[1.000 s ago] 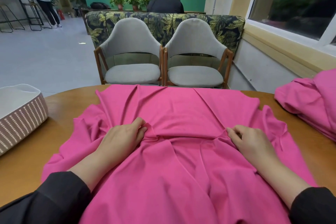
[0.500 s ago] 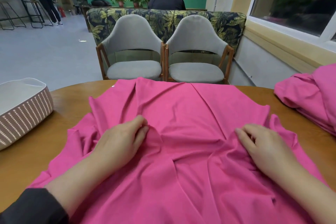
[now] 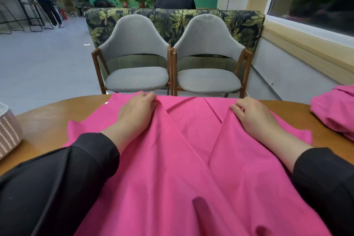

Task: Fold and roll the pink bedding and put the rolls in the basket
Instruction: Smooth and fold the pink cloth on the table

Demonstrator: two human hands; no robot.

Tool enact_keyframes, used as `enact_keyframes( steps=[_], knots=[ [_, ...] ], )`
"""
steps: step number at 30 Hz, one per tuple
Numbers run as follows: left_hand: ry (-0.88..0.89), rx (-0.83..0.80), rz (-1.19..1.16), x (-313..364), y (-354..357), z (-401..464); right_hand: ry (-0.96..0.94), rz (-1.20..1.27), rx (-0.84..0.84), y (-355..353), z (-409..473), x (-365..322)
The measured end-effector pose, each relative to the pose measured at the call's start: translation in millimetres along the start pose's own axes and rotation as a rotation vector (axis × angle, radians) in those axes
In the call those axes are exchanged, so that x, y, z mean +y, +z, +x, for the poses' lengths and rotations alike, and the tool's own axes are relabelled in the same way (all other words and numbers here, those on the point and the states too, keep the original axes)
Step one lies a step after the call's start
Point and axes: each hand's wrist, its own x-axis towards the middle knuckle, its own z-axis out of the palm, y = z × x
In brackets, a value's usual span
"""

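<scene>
1. Pink bedding [image 3: 183, 159] lies spread over the round wooden table [image 3: 44, 120] in the head view, reaching from the table's far edge back to the near edge of the frame, with long diagonal creases running through its middle.
2. Left hand [image 3: 136, 113] sits at the sheet's far edge, toward the table's far-left side; its fingers [image 3: 151, 97] are curled and bunch a fold of the cloth (thumb hidden beneath the hand).
3. Right hand [image 3: 252, 115] grips the same far edge on the table's far-right side, knuckles bent, with fabric gathered under the fingertips.
4. Both black sleeves [image 3: 57, 182] rest on the sheet nearer the camera.
5. A woven basket [image 3: 8, 134] stands on the table's left edge, apart from the sheet (only its corner shows).
6. A second heap of pink bedding [image 3: 335, 113] lies on the table's right side, just beside the spread sheet.
7. Two grey chairs [image 3: 137, 59] stand side by side beyond the table's far edge.
</scene>
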Motion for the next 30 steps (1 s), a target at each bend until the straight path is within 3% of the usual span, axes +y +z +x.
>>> enact_keyframes(
  steps=[3, 11, 30],
  knots=[
    [0.044, 0.016, 0.137, -12.4, 22.2, 2.8, -0.060, -0.085, 0.013, 22.4, 0.4, 21.0],
    [0.048, 0.036, 0.138, -13.2, 24.0, -1.3, -0.090, -0.307, 0.141, 21.9, -7.6, 18.0],
    [-0.006, 0.010, 0.069, 20.3, -25.0, -137.5, 0.158, -0.230, 0.057, -18.6, -144.9, -12.1]
  ],
)
